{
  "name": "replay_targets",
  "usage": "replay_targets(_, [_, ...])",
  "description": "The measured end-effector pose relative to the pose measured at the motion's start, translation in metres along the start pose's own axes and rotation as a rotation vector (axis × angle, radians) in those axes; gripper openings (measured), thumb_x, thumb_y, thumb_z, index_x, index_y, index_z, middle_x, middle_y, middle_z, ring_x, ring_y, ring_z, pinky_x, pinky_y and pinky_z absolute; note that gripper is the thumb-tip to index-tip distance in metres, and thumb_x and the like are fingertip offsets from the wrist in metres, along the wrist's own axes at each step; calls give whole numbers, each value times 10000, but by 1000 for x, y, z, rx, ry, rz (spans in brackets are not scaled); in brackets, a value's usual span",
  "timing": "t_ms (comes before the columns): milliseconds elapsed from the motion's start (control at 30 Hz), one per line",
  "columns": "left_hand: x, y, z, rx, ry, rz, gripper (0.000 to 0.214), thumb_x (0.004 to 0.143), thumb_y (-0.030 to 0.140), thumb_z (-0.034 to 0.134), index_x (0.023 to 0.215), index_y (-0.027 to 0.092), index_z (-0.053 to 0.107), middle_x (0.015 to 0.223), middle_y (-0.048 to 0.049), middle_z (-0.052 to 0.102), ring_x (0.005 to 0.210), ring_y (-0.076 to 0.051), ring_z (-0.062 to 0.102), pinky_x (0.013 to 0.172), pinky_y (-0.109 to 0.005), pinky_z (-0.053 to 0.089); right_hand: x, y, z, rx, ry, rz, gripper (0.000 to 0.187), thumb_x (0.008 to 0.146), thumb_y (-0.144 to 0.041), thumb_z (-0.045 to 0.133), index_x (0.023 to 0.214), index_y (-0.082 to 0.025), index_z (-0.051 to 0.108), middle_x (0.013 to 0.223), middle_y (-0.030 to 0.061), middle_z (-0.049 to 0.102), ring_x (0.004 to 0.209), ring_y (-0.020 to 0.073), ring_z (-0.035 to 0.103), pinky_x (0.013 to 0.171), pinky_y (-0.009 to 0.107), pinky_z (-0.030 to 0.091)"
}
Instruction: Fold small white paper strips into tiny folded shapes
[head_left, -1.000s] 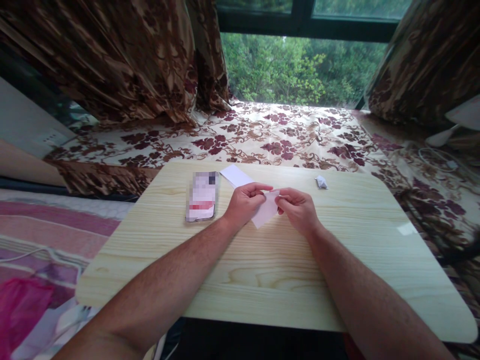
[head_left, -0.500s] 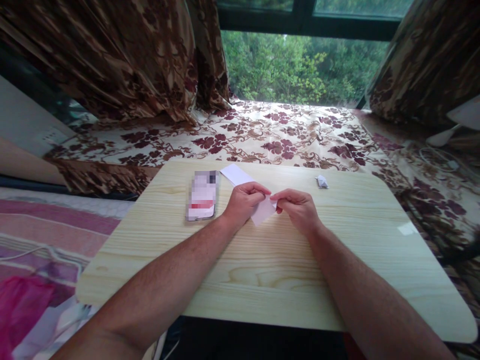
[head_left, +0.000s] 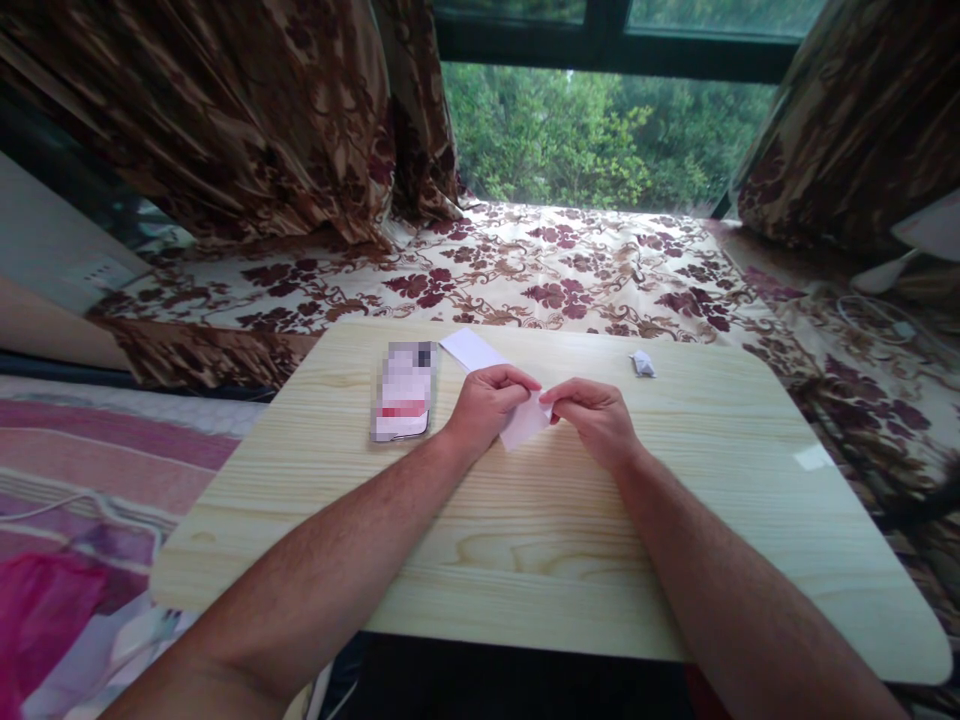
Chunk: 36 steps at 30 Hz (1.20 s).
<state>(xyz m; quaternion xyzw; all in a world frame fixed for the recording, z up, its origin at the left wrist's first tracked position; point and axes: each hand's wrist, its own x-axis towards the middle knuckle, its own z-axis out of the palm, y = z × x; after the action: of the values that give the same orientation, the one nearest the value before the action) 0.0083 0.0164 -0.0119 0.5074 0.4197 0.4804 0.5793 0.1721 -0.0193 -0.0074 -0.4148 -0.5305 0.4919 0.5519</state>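
Note:
Over the middle of the wooden table (head_left: 480, 510), a small white sheet of paper (head_left: 525, 425) is pinched between both my hands. My left hand (head_left: 487, 405) grips its upper left part with thumb and forefinger. At the upper right edge, my right hand (head_left: 596, 412) pinches the same paper, its fingertips close to those of the left. The sheet's lower corner hangs free below the fingers. Just behind my left hand lies another white piece of paper (head_left: 472, 349), partly covered by that hand.
A phone (head_left: 403, 392), blurred by pixels, lies left of my hands. A small crumpled or folded white piece (head_left: 643, 364) sits at the back right. A white patch (head_left: 814, 458) shows near the right edge. Beyond the table is a floral-covered ledge (head_left: 555, 270) under a window.
The paper's lower corner has shifted very slightly to the left and up. Both hands keep their pinch on it, almost in place.

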Motion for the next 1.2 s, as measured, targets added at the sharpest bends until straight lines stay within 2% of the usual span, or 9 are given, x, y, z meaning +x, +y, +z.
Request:
replay_targets(467, [0, -3, -2, 22, -16, 19, 119, 654, 158, 650, 727, 169, 743, 609, 2, 651, 549, -115, 534, 508, -226, 348, 0, -2, -2, -30, -20, 24, 157, 717, -137, 615, 751, -185, 761, 618, -3, 675, 594, 119, 589, 607, 252, 450])
replay_targets(600, [-2, -3, -3, 70, -27, 31, 119, 671, 167, 655, 751, 163, 743, 605, 2, 646, 532, -104, 517, 490, -218, 324, 0, -1, -2, -55, -1, 29, 100, 739, -187, 652, 749, -171, 750, 609, 0, 666, 577, 114, 575, 578, 247, 437])
replay_targets(767, [-4, 4, -1, 66, -73, 29, 142, 679, 248, 737, 784, 153, 724, 647, -8, 661, 551, -103, 538, 508, -217, 362, 0, -1, 1, -63, 11, 54, 77, 707, -230, 712, 744, -163, 724, 621, -1, 665, 562, 107, 562, 549, 239, 434])
replay_targets(833, [-5, 5, -1, 57, -73, 29, 186, 662, 274, 772, 785, 149, 711, 662, -9, 662, 564, -105, 547, 519, -218, 380, 0, -1, 1, -55, 11, 58, 107, 705, -249, 720, 768, -163, 713, 627, -5, 662, 557, 106, 565, 549, 241, 452])
replay_targets(967, [-4, 4, 0, 32, -34, 49, 237, 658, 290, 788, 824, 159, 682, 638, 19, 619, 543, -94, 529, 509, -213, 380, 1, -1, 1, -20, 30, 90, 389, 703, -285, 741, 1069, -192, 650, 658, -33, 669, 546, 112, 585, 545, 248, 498])
replay_targets(1000, [-3, 3, 0, 23, -17, 62, 247, 662, 293, 787, 837, 163, 672, 635, 25, 609, 540, -92, 526, 507, -211, 381, 1, 0, 1, -22, 28, 104, 414, 705, -297, 745, 1090, -191, 634, 662, -31, 673, 549, 118, 596, 538, 248, 500])
replay_targets(1100, [-2, 2, -1, -12, 32, 103, 269, 674, 287, 784, 875, 170, 648, 650, 30, 605, 557, -90, 530, 525, -208, 399, 1, 3, 1, -98, 13, 126, 242, 742, -346, 727, 873, -156, 657, 628, 3, 671, 528, 118, 589, 502, 233, 466])
replay_targets(1200, [-2, 2, -1, -20, 17, 107, 272, 682, 256, 777, 909, 169, 655, 689, 24, 622, 593, -90, 546, 563, -208, 422, 1, 7, 0, -174, 59, 97, 220, 778, -357, 701, 729, -150, 643, 576, 7, 642, 489, 101, 536, 476, 224, 412])
